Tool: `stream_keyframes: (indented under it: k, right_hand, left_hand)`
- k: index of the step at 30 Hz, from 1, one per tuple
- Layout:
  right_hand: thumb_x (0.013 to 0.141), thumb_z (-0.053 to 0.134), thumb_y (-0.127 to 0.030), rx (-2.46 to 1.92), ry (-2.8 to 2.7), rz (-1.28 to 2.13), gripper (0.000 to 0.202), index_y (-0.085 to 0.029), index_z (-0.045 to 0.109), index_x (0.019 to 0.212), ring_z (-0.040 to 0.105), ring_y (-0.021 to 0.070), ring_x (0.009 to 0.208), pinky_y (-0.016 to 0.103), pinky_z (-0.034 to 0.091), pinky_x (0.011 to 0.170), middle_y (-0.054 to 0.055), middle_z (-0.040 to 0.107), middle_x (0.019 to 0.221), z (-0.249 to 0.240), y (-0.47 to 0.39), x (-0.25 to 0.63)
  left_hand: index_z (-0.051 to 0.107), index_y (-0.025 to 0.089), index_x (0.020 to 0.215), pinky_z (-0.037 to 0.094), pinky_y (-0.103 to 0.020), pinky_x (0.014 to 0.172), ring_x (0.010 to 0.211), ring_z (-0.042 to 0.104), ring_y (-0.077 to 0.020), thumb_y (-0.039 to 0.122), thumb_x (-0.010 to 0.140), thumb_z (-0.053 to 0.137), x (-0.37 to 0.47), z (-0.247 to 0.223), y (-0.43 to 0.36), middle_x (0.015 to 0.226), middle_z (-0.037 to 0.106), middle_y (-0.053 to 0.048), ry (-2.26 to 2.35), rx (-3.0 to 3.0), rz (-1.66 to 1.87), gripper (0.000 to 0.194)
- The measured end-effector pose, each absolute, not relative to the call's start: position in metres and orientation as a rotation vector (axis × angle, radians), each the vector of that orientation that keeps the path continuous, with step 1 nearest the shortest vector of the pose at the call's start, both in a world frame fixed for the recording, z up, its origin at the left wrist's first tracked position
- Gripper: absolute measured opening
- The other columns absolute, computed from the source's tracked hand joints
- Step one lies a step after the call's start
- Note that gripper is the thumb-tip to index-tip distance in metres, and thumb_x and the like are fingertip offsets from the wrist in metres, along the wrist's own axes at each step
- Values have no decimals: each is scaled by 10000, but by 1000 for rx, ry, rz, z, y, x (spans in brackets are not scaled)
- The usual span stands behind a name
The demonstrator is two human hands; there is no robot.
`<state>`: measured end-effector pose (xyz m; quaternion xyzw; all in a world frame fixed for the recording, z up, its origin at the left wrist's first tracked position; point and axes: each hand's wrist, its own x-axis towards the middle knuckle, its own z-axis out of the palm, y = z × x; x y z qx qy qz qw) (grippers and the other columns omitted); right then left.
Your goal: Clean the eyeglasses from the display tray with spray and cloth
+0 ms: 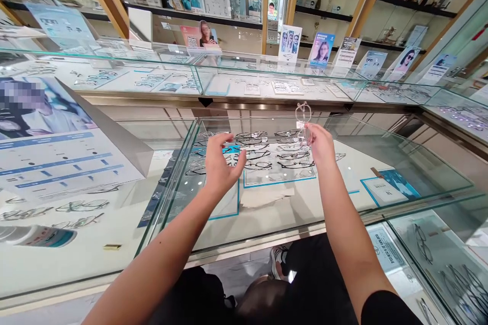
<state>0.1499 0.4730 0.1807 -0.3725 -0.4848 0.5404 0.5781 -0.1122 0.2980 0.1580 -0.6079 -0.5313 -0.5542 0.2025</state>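
My right hand [323, 143] is closed on a pair of eyeglasses [304, 113] with thin round rims, held upright on its side above the glass display case [381, 157]. A small white tag hangs at the middle of the frame. My left hand [223, 165] is raised over the same case with thumb and fingers apart, and nothing lies between them. Rows of eyeglass frames [259, 165] rest below on a white board [278, 179] with blue edges, between and under my two hands.
A spray or liquid bottle [40, 236] lies on its side at the left, near a large folded card [49, 162]. Behind runs another glass counter [236, 66] with cards standing on it. More glasses [422, 244] lie in the case at lower right.
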Motion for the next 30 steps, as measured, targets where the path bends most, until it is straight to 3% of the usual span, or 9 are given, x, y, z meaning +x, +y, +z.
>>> stream_keyframes:
  k: [3,6,11,14,20,30]
  right_hand:
    - [684,926,-461,-886,-946,1440,403,-221,797,980,378,94,512,285,350,507,-92,512,590,177,480,172]
    - [718,928,-424,-922,-871,1582,413,-221,760,1036,330,75,470,241,295,460,-133,350,554,176,475,195]
    - [962,726,-342,-987,-705,1772,156,-238,683,1069,365,86,432,230,309,428,-124,380,549,180,462,229]
    - [1039,619,-300,-951,-551,1845,63,-240,621,1021,369,94,413,242,305,410,-113,422,550,181,458,240]
    - [1068,545,-293,-919,-472,1891,160,-257,512,915,374,112,410,250,318,396,-95,426,542,176,463,244]
    - [1078,493,-334,-867,-377,1947,202,-269,438,895,351,108,409,240,308,368,-89,409,575,171,478,251]
  left_hand:
    - [575,204,1345,563,-468,929,1069,665,-286,258,890,744,-118,155,301,1154,670,-123,-1512,-1686,-1540,488]
    - [586,193,1346,547,-472,932,1046,658,-290,274,870,752,-121,153,303,1123,668,-122,-1531,-1667,-1558,511]
    - [573,199,1366,519,-463,960,1029,635,-276,279,865,739,-120,154,303,1079,634,-98,-1683,-1649,-1590,534]
    - [572,210,1359,509,-443,919,935,619,-250,278,875,729,-120,154,302,1004,608,-66,-1700,-1652,-1614,514]
    - [562,212,1352,458,-381,756,741,543,-207,285,914,687,-119,155,301,819,510,9,-1776,-1636,-1590,461]
    - [558,180,1328,419,-346,713,691,506,-192,289,915,672,-117,160,298,767,468,31,-1853,-1637,-1557,442]
